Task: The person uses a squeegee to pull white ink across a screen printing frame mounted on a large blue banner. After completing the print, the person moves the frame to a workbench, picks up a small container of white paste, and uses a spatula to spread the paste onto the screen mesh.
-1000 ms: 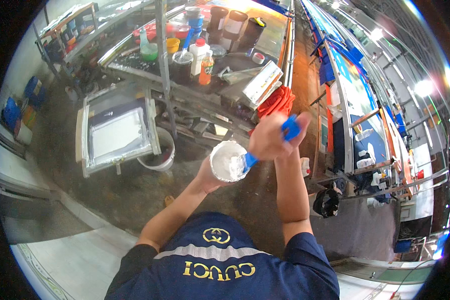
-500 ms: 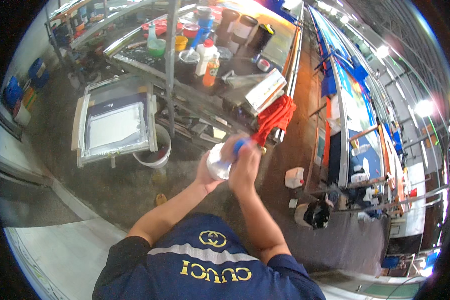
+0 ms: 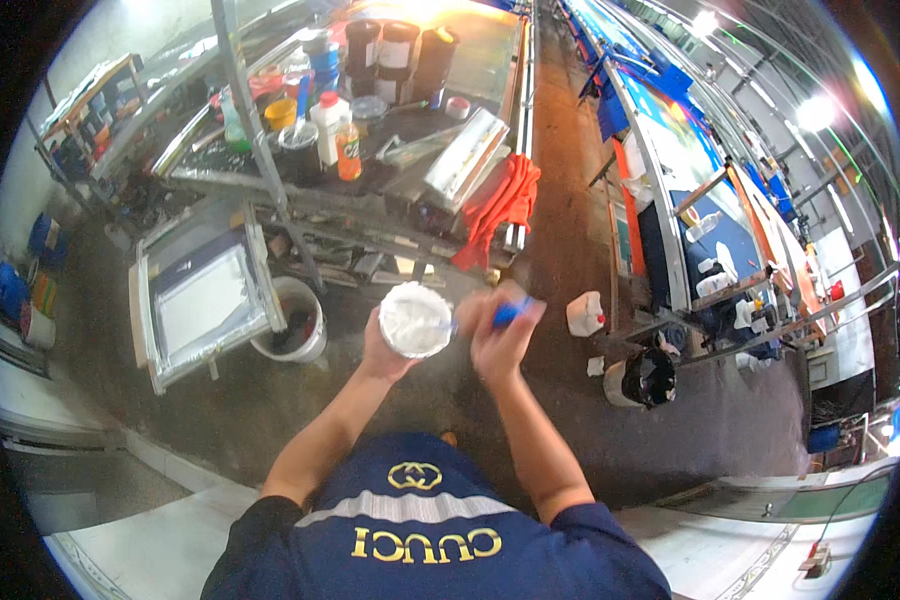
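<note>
My left hand [image 3: 380, 350] is wrapped round a white tub [image 3: 416, 320] and holds it with its opening facing up. White paste covers the inside and clings to the rim. Just right of the tub, my right hand [image 3: 500, 335] grips a tool with a blue handle [image 3: 511, 312]. Motion blurs this hand and the tool. A faint streak from the tool reaches the tub's right rim, but its working end is too smeared to make out.
Ahead stands a bench [image 3: 300, 185] with a white bottle [image 3: 330, 128], an orange bottle [image 3: 348, 152] and several dark tubs. Red gloves [image 3: 505, 205] hang over its corner. To the left, a framed screen [image 3: 205, 295] leans above a white bucket [image 3: 305, 345]. A canister [image 3: 586, 314] and a black-lined bucket [image 3: 642, 378] stand right.
My hands have moved apart, the tub shifting left and the blue-handled tool right. The tub's opening now faces me more. The whole view has turned to the right.
</note>
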